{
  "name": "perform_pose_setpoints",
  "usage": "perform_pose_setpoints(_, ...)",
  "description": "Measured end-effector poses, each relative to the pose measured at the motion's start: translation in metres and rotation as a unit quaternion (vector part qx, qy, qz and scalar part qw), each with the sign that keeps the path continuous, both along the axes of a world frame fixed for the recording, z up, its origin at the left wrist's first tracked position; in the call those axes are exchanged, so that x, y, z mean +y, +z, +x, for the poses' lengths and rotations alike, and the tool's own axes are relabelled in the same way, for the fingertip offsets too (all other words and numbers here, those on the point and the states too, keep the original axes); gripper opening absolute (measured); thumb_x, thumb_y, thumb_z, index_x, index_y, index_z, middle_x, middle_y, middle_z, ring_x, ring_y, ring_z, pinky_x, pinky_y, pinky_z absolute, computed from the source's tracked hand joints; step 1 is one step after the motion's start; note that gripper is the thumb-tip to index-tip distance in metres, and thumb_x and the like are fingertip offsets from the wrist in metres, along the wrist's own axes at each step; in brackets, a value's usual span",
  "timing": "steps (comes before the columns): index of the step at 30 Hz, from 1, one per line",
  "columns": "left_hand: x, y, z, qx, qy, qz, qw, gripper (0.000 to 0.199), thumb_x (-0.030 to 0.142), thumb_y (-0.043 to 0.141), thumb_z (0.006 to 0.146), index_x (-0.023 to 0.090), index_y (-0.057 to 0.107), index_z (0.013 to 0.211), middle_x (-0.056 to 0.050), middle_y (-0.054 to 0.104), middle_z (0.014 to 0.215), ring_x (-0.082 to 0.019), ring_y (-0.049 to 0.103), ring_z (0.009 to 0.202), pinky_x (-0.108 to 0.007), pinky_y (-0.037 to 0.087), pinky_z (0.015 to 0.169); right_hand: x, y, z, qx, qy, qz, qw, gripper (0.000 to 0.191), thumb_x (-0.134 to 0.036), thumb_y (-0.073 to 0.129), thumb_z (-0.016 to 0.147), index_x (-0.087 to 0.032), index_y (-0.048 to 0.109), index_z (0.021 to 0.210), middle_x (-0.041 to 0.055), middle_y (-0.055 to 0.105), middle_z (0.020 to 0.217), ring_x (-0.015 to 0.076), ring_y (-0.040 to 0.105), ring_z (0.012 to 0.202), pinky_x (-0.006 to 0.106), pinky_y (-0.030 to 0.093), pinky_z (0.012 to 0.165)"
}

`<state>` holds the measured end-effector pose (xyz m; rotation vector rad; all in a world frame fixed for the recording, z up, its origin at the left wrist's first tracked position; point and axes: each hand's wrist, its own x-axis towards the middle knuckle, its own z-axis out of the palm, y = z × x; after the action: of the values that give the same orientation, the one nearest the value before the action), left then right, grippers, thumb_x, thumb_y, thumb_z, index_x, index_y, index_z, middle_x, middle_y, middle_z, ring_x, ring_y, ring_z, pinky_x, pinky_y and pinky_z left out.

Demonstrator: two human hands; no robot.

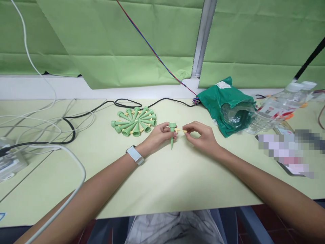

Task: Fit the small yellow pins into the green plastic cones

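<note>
My left hand (157, 137) is closed around a green plant watering spike (172, 127), which stands upright with its pointed tip down over the table. A small yellow valve (178, 130) sticks out sideways from the spike's upper part, toward the right. At the valve's outer end, the thumb and forefinger of my right hand (203, 138) pinch a small yellow piece; whether it is joined to the valve is too small to tell. Left of my hands lies a ring of several green spikes (136, 128), tips inward, with yellow valves between them.
A torn green plastic bag (213, 101) lies at the back right, beside clear plastic bottles (274, 105). A blurred-out flat object (284, 156) is at the right. White and black cables (72, 135) and a power strip (12, 162) occupy the left side of the table (175, 186).
</note>
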<state>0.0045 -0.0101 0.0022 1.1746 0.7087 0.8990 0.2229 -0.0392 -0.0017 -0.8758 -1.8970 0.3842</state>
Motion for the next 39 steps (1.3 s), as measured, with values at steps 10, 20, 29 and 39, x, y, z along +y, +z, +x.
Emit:
perform_pose_setpoints(10, 0.001, -0.003, -0.001, 0.035, -0.023, 0.042, 0.998, 0.035, 0.031, 0.091, 0.070, 0.016, 0.064, 0.086, -0.001, 0.065, 0.077, -0.017, 0.067, 0.076, -0.032, 0.052, 0.076, 0.001, -0.005, -0.004, -0.018, 0.007, 0.058, 0.998, 0.016, -0.015, 0.062, 0.095, -0.024, 0.071, 0.106, 0.0035, 0.074, 0.095, 0.0174, 0.069, 0.082, 0.034, 0.060, 0.078)
perform_pose_setpoints(20, 0.003, -0.007, -0.003, 0.043, -0.048, 0.072, 0.995, 0.030, 0.033, 0.086, 0.079, 0.015, 0.066, 0.093, -0.004, 0.069, 0.080, -0.017, 0.066, 0.078, -0.031, 0.049, 0.075, -0.001, -0.012, -0.012, 0.089, 0.020, -0.020, 0.996, 0.006, -0.024, 0.071, 0.093, -0.024, 0.069, 0.099, 0.0043, 0.066, 0.096, 0.0182, 0.068, 0.088, 0.036, 0.065, 0.082)
perform_pose_setpoints(29, 0.004, -0.005, -0.003, 0.021, -0.056, 0.041, 0.997, 0.032, 0.027, 0.088, 0.076, 0.014, 0.069, 0.098, -0.005, 0.071, 0.087, -0.016, 0.067, 0.080, -0.032, 0.050, 0.079, 0.004, -0.013, -0.013, 0.230, 0.057, -0.214, 0.948, 0.049, -0.041, 0.084, 0.083, -0.024, 0.065, 0.124, 0.0013, 0.070, 0.087, 0.0186, 0.073, 0.077, 0.036, 0.064, 0.077)
perform_pose_setpoints(39, 0.004, -0.006, -0.002, 0.016, -0.052, 0.034, 0.998, 0.030, 0.026, 0.088, 0.075, 0.014, 0.069, 0.095, -0.005, 0.070, 0.087, -0.016, 0.066, 0.081, -0.031, 0.051, 0.077, -0.001, -0.015, -0.011, 0.154, 0.063, -0.204, 0.965, 0.024, -0.042, 0.069, 0.094, -0.022, 0.063, 0.106, 0.0025, 0.070, 0.086, 0.0177, 0.069, 0.073, 0.032, 0.057, 0.064)
